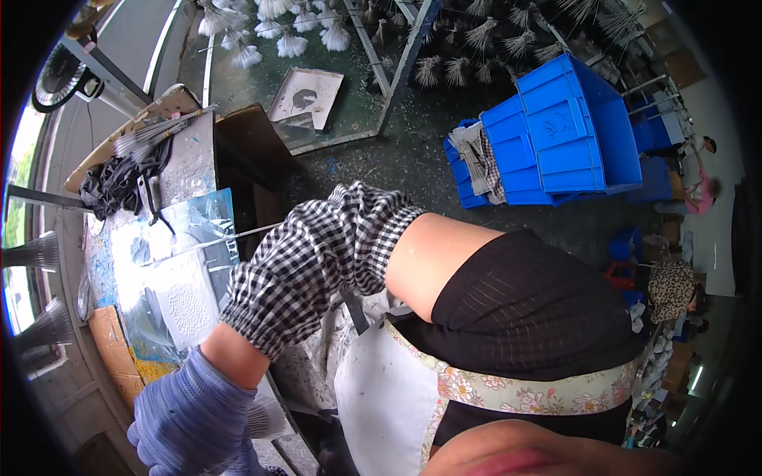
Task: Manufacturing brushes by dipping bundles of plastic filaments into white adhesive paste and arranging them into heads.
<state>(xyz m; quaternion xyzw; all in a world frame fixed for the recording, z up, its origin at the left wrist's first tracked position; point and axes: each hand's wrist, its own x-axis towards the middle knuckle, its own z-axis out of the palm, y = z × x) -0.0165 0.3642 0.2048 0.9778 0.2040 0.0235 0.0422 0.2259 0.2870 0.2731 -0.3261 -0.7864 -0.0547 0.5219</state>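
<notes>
My right hand [190, 416], in a blue-grey knitted glove, is low at the left beside the workbench. Its fingers are curled in, and whatever they may hold is hidden. A black-and-white checked sleeve cover [317, 254] wraps that forearm. Just past the glove shows a fan of pale bristles [267, 416]; I cannot tell whether a hand holds it. At the lower edge is a sliver of another blue-grey glove, apparently my left hand [248, 460], its fingers out of sight. On the bench near the right wrist lies a white textured pad [188, 297] on a clear bluish sheet [214, 214].
On the bench are black cloth [119, 186], a bundle of thin grey rods [155, 136] and a dark-handled tool [149, 198]. Stacked blue crates [556, 135] stand across the floor. White bristle bundles [290, 40] fill a rack. Several people work at the far right.
</notes>
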